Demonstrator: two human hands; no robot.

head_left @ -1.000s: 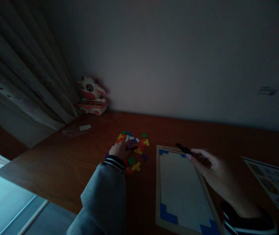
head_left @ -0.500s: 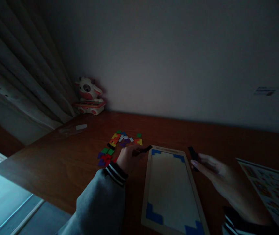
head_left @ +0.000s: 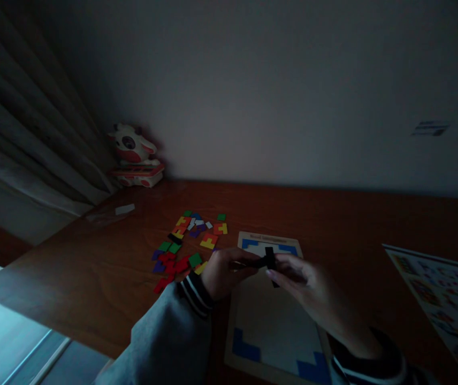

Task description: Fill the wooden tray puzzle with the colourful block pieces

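Over the upper part of a wooden puzzle board (head_left: 231, 326), my two hands come together. My left hand (head_left: 229, 271) pinches a dark strip-shaped puzzle piece (head_left: 259, 262) pointing right. A second dark strip-shaped piece (head_left: 269, 259) is pinched in my right hand (head_left: 299, 275), more upright. The two pieces meet or overlap; I cannot tell which is in front along their whole length. Blue stepped pieces lie in the board's corners, such as the lower left blue piece (head_left: 245, 346) and the lower right blue piece (head_left: 313, 369).
Several coloured puzzle pieces (head_left: 182, 263) lie scattered left of the board. A printed pattern sheet (head_left: 433, 294) is at the right. A cow-shaped toy (head_left: 135, 155) stands at the back left near the curtain (head_left: 32, 123). White scrap (head_left: 125, 209) lies before it.
My right hand has moved left, bringing its dark piece against the one in my left hand. My left hand has shifted slightly right. The view has turned a little.
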